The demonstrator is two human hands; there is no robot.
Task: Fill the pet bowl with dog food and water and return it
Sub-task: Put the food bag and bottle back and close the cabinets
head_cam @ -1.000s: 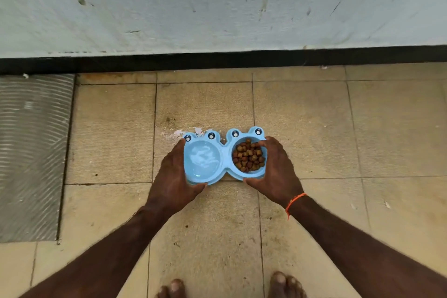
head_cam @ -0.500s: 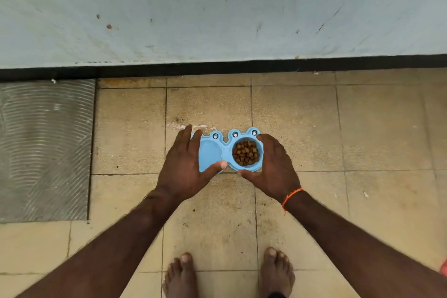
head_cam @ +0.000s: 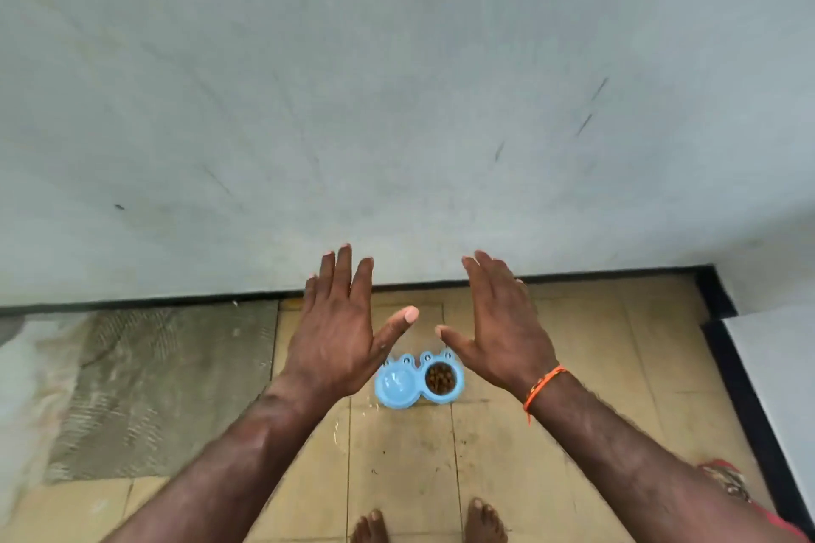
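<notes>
The light blue double pet bowl (head_cam: 419,395) stands on the tan floor tiles, close to the wall. Its left cup holds water (head_cam: 397,381) and its right cup holds brown dog food (head_cam: 439,379). My left hand (head_cam: 342,331) is raised above and left of the bowl, fingers straight and spread, holding nothing. My right hand (head_cam: 500,328) is raised above and right of it, palm flat and empty, with an orange thread on the wrist. Neither hand touches the bowl.
A pale wall (head_cam: 397,101) with a black skirting strip (head_cam: 176,300) rises just behind the bowl. A grey ribbed mat (head_cam: 167,388) lies on the floor at left. My bare feet (head_cam: 428,525) stand at the bottom edge. The wall turns a corner at right (head_cam: 723,300).
Both hands let go of the bowl and rose away from it with fingers spread. The bowl stays on the floor, and the view has lifted up and back.
</notes>
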